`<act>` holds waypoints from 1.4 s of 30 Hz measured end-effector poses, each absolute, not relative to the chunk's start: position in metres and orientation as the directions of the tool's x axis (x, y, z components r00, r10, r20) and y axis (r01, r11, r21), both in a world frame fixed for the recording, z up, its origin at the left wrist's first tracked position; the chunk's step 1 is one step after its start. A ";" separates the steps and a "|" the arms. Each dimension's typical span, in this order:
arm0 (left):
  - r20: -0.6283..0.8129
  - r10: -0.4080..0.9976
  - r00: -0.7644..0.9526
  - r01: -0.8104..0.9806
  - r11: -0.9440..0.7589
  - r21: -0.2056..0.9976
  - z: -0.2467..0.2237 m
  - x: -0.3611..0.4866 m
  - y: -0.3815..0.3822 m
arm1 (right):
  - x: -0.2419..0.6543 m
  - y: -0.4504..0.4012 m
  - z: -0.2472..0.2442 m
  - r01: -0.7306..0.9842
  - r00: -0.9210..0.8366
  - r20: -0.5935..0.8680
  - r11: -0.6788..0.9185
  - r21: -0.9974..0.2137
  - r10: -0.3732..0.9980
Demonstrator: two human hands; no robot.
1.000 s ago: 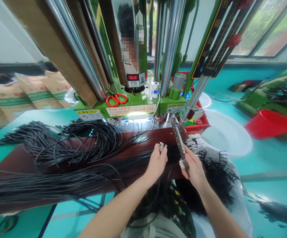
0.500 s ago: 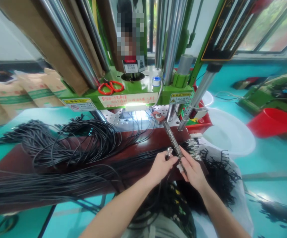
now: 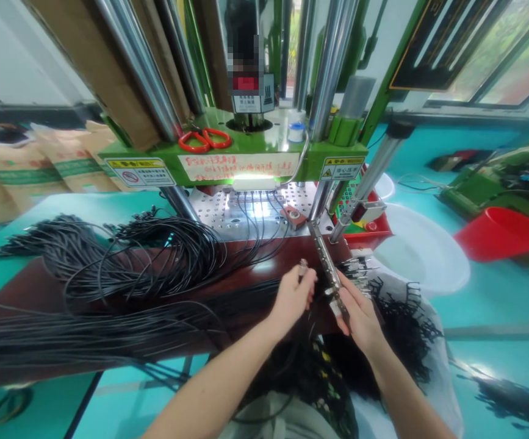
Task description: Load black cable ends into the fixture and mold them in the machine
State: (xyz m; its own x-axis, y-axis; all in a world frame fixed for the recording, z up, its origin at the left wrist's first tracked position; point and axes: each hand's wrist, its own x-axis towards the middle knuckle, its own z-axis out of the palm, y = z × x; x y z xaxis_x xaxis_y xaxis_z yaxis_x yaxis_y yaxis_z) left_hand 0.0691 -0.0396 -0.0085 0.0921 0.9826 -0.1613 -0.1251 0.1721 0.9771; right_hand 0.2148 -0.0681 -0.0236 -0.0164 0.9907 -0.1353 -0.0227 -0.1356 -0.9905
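My left hand (image 3: 293,294) is closed, with a small metal cable connector (image 3: 302,266) sticking up from its fingers. A short gap separates it from a narrow metal mould bar (image 3: 324,256), whose near end my right hand (image 3: 358,308) grips. The bar slants away from me, its far end by the press bed. Small metal pieces sit along its length, too blurred to tell apart. Beside my right hand lie several cables with metal plug ends (image 3: 360,271). Long black cables (image 3: 246,299) run along the brown bench (image 3: 273,256) left of my hands.
The green press (image 3: 154,137) stands ahead, red-handled scissors (image 3: 204,139) on its plate. Cables run into its lit perforated bed (image 3: 218,213). A coiled cable bundle (image 3: 140,262) lies at left. To the right are a white tub (image 3: 447,244), a red bucket (image 3: 502,235) and black moulded parts (image 3: 401,329).
My left hand has moved left, away from the mould bar, with the connector in its fingers. My right hand still grips the bar. The camera view has shifted slightly.
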 end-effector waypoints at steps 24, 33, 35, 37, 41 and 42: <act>-0.252 0.922 0.292 0.002 0.263 0.965 -0.003 0.064 -0.037 | 0.221 -0.067 -0.023 0.150 -0.169 -0.155 -0.130 -0.980 0.973; -0.150 0.963 0.222 0.033 0.146 0.989 0.001 0.053 -0.026 | 0.222 -0.065 -0.022 -0.114 -0.077 -0.188 -0.196 -0.974 0.979; -0.215 0.931 0.294 0.019 0.219 0.976 0.003 0.054 -0.025 | 0.223 -0.065 -0.023 -0.104 -0.087 -0.189 -0.198 -0.975 0.978; -0.269 0.911 0.314 0.006 0.281 0.960 0.004 0.055 -0.024 | 0.224 -0.065 -0.024 -0.084 -0.097 -0.188 -0.197 -0.977 0.977; -0.335 0.894 0.296 0.061 0.333 0.941 0.005 0.055 -0.021 | 0.224 -0.066 -0.024 -0.004 -0.108 -0.170 -0.172 -0.985 0.980; -0.349 0.890 0.293 0.075 0.342 0.937 0.004 0.055 -0.020 | 0.223 -0.066 -0.024 0.029 -0.100 -0.162 -0.160 -0.987 0.982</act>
